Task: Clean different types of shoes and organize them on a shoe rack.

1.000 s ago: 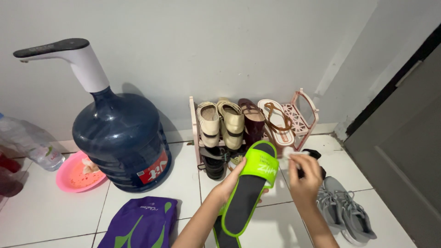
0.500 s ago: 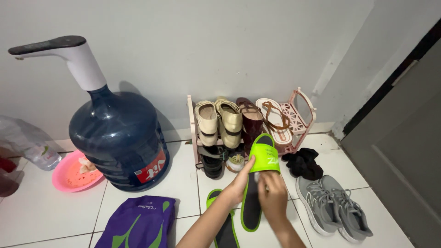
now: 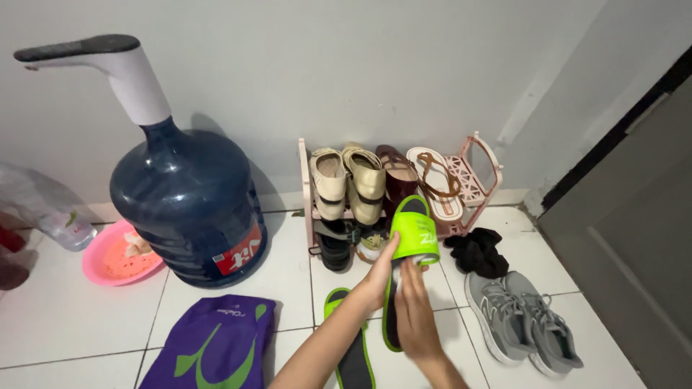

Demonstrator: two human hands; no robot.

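Left grip: the left hand [image 3: 376, 277] is closed round the edge of a lime-green slide sandal [image 3: 407, 261], thumb up by its strap, holding it tilted with the toe raised and the dark footbed facing the person.
Right grip: the right hand [image 3: 416, 317] lies flat along the footbed just under the strap, fingers stretched out; whether it pinches anything I cannot tell from here.
The sandal: held off the floor, in front of the rack, not resting on any shelf.
Its mate: a second green slide [image 3: 351, 346] lies on the white tiled floor [image 3: 288, 288], just left of the held one, beside the left forearm.
Rack: the pink shoe rack [image 3: 476, 180] stands against the wall, its top row carrying cream shoes [image 3: 346, 184], a dark red shoe and a strappy sandal [image 3: 432, 180], darker pairs below.
Nearby: black cloth [image 3: 476, 251] and grey trainers [image 3: 520, 317] to the right.
Farther out: a big blue water jug [image 3: 184, 209] with a pump, a pink basin [image 3: 115, 259], a purple bag [image 3: 216, 342].
Progress: judging by this, one slide is in hand and being worked over; the other is untouched on the floor.
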